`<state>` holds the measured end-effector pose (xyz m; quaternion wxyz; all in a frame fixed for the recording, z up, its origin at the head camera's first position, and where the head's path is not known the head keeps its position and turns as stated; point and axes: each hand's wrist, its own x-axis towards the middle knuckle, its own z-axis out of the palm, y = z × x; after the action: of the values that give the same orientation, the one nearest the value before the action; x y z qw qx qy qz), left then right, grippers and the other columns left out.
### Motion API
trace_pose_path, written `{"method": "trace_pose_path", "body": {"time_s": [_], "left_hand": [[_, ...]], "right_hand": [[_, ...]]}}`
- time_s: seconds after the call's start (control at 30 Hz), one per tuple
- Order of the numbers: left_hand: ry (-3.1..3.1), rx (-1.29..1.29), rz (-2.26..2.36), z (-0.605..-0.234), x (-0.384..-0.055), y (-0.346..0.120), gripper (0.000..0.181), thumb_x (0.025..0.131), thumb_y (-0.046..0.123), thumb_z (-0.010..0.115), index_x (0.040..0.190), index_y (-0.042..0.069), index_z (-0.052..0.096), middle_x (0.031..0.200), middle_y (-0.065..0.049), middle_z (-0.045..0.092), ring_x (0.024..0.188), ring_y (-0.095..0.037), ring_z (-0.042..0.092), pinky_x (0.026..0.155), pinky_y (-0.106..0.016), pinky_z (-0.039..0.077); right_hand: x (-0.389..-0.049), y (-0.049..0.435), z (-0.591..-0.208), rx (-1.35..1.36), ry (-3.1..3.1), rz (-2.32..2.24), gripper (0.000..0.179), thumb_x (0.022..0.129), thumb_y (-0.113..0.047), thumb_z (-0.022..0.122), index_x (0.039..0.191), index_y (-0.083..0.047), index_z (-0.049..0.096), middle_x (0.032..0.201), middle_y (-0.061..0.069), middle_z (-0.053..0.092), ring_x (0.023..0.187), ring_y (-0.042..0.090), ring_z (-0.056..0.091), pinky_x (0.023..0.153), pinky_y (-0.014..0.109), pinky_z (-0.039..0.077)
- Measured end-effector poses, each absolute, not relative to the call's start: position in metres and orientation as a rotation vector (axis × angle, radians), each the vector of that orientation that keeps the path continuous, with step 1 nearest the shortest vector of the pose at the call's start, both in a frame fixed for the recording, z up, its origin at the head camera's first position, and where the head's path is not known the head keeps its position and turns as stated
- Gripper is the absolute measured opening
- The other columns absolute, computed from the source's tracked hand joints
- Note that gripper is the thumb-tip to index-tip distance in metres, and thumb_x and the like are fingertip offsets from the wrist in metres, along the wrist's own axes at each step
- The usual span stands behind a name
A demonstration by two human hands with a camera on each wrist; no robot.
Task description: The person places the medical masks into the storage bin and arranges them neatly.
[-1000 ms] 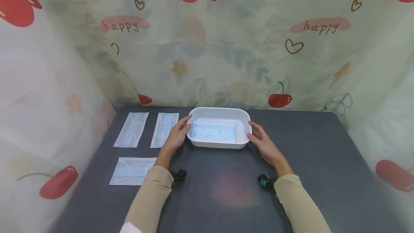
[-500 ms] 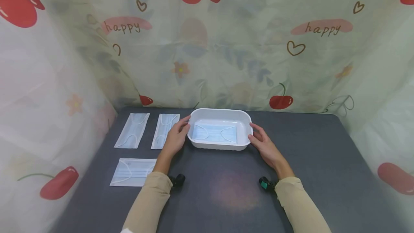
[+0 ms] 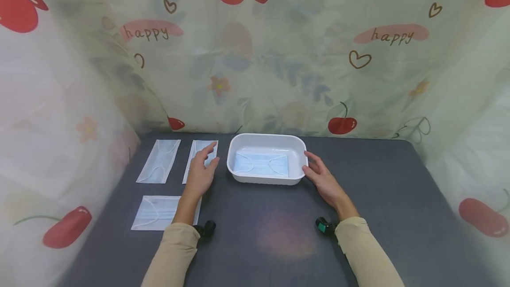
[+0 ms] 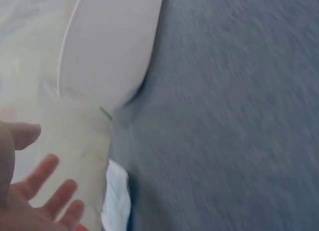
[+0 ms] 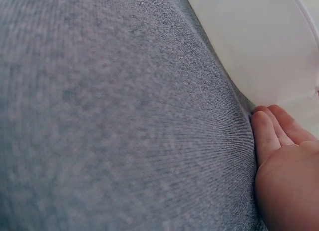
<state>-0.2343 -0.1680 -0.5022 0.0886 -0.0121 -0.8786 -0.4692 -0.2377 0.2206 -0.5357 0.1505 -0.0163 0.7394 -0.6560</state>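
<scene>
Glossy plastic over matt weave

At the fingertips of the right hand, the white tray looked like moulded plastic, smooth and softly shining. Beyond those fingertips, inside it, the pale blue mask had the dry, matt look of nonwoven fabric, with cord-like ear loops. Behind the fingers of the left hand, a second mask showed the same finish. The dark tabletop below the fingers looked cloth-covered, matt and finely ribbed. Well beyond the fingers, the printed backdrop looked thin and lightly creased, plastic or cloth, impossible to tell.
</scene>
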Motion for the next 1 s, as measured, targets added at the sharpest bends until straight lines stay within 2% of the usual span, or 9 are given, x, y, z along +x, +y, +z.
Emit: {"method": "trace_pose_path", "body": {"time_s": [0.1,0.3,0.43,0.6,0.83,1.0], "left_hand": [[-2.580,0.015,-1.373,-0.505,-0.230,-0.177,0.054,0.101,0.021,0.062,0.153,0.032,0.047,0.149,-0.012,0.055,0.134,-0.037,0.049,0.112,-0.060,0.040],[-2.572,0.076,-1.257,-0.510,-0.226,-0.191,0.060,0.095,0.013,0.070,0.151,0.024,0.051,0.146,-0.018,0.056,0.133,-0.042,0.047,0.112,-0.059,0.037],[-2.610,0.178,-1.189,-0.512,-0.224,-0.199,0.064,0.091,0.013,0.073,0.150,0.023,0.052,0.148,-0.021,0.051,0.137,-0.046,0.043,0.114,-0.060,0.033],[-2.649,0.258,-1.157,-0.518,-0.223,-0.206,0.069,0.089,0.014,0.075,0.152,0.020,0.049,0.152,-0.021,0.048,0.143,-0.044,0.038,0.118,-0.061,0.027],[-2.605,0.357,-1.166,-0.521,-0.222,-0.213,0.070,0.086,0.011,0.078,0.150,0.016,0.051,0.147,-0.022,0.055,0.137,-0.044,0.045,0.114,-0.059,0.030],[-2.652,0.436,-1.183,-0.522,-0.220,-0.216,0.077,0.085,0.014,0.081,0.153,0.016,0.046,0.151,-0.022,0.051,0.140,-0.045,0.042,0.116,-0.061,0.031]], "right_hand": [[-0.238,0.220,-0.536,-0.051,2.121,-1.884,0.063,0.108,-0.032,0.052,0.162,-0.029,0.019,0.170,0.016,0.020,0.158,0.035,0.020,0.130,0.060,0.010],[-0.237,0.220,-0.535,-0.036,2.117,-1.882,0.064,0.107,-0.033,0.052,0.162,-0.031,0.020,0.171,0.015,0.020,0.158,0.035,0.019,0.130,0.060,0.010],[-0.237,0.220,-0.535,-0.027,2.120,-1.876,0.065,0.107,-0.034,0.053,0.162,-0.031,0.020,0.170,0.015,0.020,0.158,0.035,0.019,0.129,0.060,0.009],[-0.237,0.221,-0.536,-0.016,2.122,-1.878,0.064,0.107,-0.033,0.053,0.162,-0.031,0.020,0.171,0.015,0.020,0.158,0.034,0.020,0.130,0.059,0.010],[-0.239,0.220,-0.537,-0.004,2.132,-1.878,0.064,0.106,-0.035,0.054,0.161,-0.033,0.022,0.170,0.015,0.021,0.158,0.034,0.021,0.130,0.059,0.012],[-0.239,0.220,-0.538,0.005,2.131,-1.884,0.062,0.106,-0.035,0.056,0.160,-0.035,0.024,0.169,0.014,0.025,0.157,0.033,0.025,0.130,0.058,0.013]]}}
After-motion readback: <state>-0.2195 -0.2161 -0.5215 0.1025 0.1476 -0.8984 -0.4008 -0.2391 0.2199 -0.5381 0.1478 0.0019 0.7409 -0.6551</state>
